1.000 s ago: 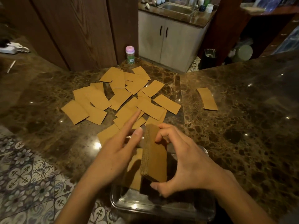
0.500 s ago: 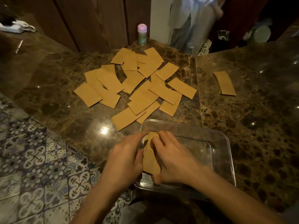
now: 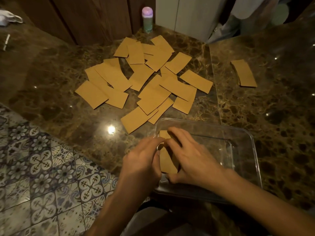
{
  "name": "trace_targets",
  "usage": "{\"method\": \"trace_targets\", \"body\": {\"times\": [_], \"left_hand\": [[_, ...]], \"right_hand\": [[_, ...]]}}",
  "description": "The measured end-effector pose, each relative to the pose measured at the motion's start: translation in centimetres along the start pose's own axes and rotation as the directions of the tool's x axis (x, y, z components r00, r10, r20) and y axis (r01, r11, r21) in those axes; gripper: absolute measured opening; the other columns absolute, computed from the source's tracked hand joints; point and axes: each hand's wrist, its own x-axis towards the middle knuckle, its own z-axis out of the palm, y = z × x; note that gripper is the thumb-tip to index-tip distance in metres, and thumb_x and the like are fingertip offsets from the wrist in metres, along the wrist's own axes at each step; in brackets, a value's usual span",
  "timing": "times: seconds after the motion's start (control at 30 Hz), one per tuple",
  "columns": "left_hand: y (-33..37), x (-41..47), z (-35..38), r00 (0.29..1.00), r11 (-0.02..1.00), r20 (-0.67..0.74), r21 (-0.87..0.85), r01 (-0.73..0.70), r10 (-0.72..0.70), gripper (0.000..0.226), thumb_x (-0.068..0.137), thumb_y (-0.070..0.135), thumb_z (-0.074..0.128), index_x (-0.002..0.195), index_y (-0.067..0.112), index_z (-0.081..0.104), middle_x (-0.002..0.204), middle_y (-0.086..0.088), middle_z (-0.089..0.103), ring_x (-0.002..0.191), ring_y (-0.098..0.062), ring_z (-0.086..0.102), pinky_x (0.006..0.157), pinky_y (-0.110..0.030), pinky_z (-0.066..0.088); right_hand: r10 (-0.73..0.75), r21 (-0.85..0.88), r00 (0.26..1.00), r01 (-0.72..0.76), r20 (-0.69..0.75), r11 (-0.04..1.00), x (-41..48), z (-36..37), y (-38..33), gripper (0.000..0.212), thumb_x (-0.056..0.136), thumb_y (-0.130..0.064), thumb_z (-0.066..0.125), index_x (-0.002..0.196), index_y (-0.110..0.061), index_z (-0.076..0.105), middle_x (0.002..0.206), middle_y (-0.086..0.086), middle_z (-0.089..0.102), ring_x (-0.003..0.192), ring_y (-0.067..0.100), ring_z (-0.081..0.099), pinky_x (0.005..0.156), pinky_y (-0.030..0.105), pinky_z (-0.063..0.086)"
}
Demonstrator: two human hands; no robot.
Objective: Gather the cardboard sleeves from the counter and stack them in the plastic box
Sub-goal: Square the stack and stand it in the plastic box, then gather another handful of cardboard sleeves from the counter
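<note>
Marble counter [image 3: 51, 79] | sleeve stack [image 3: 167, 159] in plastic box [image 3: 242, 160] | long axis near-far

A small bottle [image 3: 148, 20] with a pale purple cap and a green label stands upright in front of dark wooden panels [image 3: 95, 17]. To its right are white cabinet doors [image 3: 187, 16]. Patterned blue-and-white floor tiles [image 3: 42, 167] fill the lower left. At far left lie a crumpled white object [image 3: 9, 18], too blurred to identify, and a thin pale stick [image 3: 6, 42].

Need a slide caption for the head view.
Left hand and right hand hold a stack of sleeves in the plastic box; loose sleeves cover the counter.
</note>
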Motion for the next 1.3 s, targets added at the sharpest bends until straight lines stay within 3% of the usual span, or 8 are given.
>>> {"method": "trace_targets", "body": {"times": [0.23,0.57,0.83,0.97,1.07,1.13,1.23,1.3], "left_hand": [[-0.4,-0.3,0.7,0.997,0.999,-0.064,0.022,-0.044,0.045,0.032,0.084,-0.007,0.069,0.112,0.009,0.072,0.118,-0.004,0.069,0.1,-0.017,0.069,0.075,-0.033,0.059],[0.0,-0.3,0.6,0.998,0.999,0.035,0.015,0.046,-0.046,0.026,0.089,0.0,0.067,0.103,0.021,0.071,0.115,0.008,0.063,0.088,-0.003,0.057,0.069,-0.01,0.041],[0.2,0.3,-0.4,0.976,0.98,0.175,-0.122,0.155,-0.133,0.027,0.099,0.039,0.055,0.123,0.048,0.063,0.123,0.029,0.049,0.114,0.007,0.053,0.081,-0.01,0.045],[1.1,4.1,-2.5,0.976,0.958,0.06,-0.182,0.219,-0.212,0.044,0.093,0.056,0.051,0.135,0.043,0.055,0.117,0.025,0.064,0.106,0.007,0.062,0.084,-0.021,0.053],[0.4,9.1,-2.2,0.983,0.983,-0.023,0.015,0.183,-0.183,0.048,0.094,0.049,0.06,0.139,0.035,0.051,0.127,0.012,0.062,0.113,-0.007,0.059,0.089,-0.033,0.051],[-1.5,12.5,-1.0,0.978,0.965,0.041,0.174,0.197,-0.207,0.057,0.091,0.055,0.062,0.143,0.035,0.047,0.137,0.004,0.058,0.121,-0.016,0.056,0.092,-0.037,0.049],[-3.5,16.3,1.0,0.928,0.91,0.194,0.336,0.242,-0.319,0.08,0.081,0.068,0.064,0.149,0.034,0.038,0.15,-0.004,0.048,0.133,-0.029,0.047,0.104,-0.046,0.046],[-3.7,17.4,1.8,0.902,0.872,0.236,0.428,0.238,-0.362,0.089,0.078,0.071,0.067,0.151,0.034,0.033,0.152,-0.008,0.042,0.135,-0.034,0.042,0.107,-0.049,0.044]], "right_hand": [[0.029,0.141,0.998,-0.036,0.052,0.989,-0.7,0.1,0.6,0.088,0.071,-0.058,0.084,0.14,-0.025,0.04,0.156,-0.006,0.011,0.141,0.013,0.025,0.11,0.027,0.045],[-0.023,0.15,0.999,0.016,0.045,0.989,-1.1,-0.2,0.9,0.082,0.076,-0.055,0.085,0.138,-0.02,0.046,0.155,-0.002,0.017,0.139,0.018,0.036,0.108,0.035,0.049],[-0.004,0.111,0.987,-0.014,0.161,0.994,-0.3,-1.5,0.6,0.08,0.091,-0.07,0.059,0.149,-0.017,0.045,0.166,0.003,0.018,0.157,0.021,0.005,0.126,0.042,0.024],[0.007,0.189,0.991,-0.032,0.131,0.981,0.2,-4.8,0.7,0.051,0.095,-0.065,0.055,0.123,-0.023,0.063,0.135,-0.007,0.049,0.126,0.012,0.041,0.11,0.038,0.043],[0.121,0.363,0.99,-0.089,-0.067,0.928,1.9,-7.7,2.5,0.035,0.094,-0.059,0.057,0.105,-0.028,0.069,0.096,-0.018,0.064,0.088,-0.001,0.06,0.083,0.03,0.058],[0.238,0.451,0.95,-0.125,-0.203,0.884,4.1,-9.0,4.8,0.027,0.093,-0.052,0.064,0.099,-0.028,0.074,0.088,-0.016,0.071,0.081,-0.001,0.065,0.077,0.029,0.06],[0.333,0.425,0.9,-0.195,-0.282,0.884,8.2,-10.0,9.1,0.028,0.092,-0.047,0.072,0.11,-0.025,0.073,0.104,-0.009,0.073,0.097,0.01,0.069,0.089,0.036,0.058],[0.402,0.338,0.898,-0.328,-0.177,0.882,11.1,-10.2,12.1,0.06,0.09,-0.054,0.073,0.139,-0.022,0.059,0.137,0.004,0.063,0.126,0.023,0.06,0.106,0.04,0.05]]}}
